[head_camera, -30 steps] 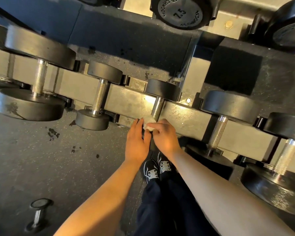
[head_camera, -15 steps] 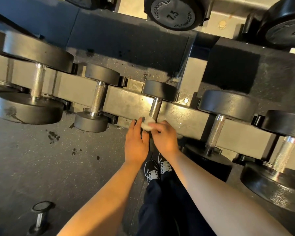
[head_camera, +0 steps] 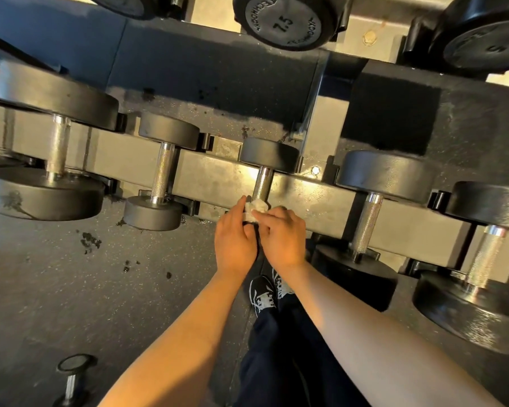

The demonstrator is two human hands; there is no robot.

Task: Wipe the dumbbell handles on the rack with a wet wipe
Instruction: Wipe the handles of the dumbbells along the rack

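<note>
Five dumbbells sit in a row on the grey steel rack (head_camera: 218, 174), each with round, matte black heads and a knurled, shiny metal handle. One small dumbbell (head_camera: 269, 155) lies directly ahead of both hands; its handle (head_camera: 262, 183) runs from the far head toward the fingers, the near end hidden behind them. A crumpled white wet wipe (head_camera: 254, 210) is bunched against that near end of the handle. The left hand (head_camera: 235, 242) holds the wipe's left side with curled fingers, thumb beside it. The right hand (head_camera: 282, 236) pinches the wipe from the right, fingertips (head_camera: 260, 212) pressed on top. Speckled dark rubber floor (head_camera: 71, 289) lies below the wrists.
</note>
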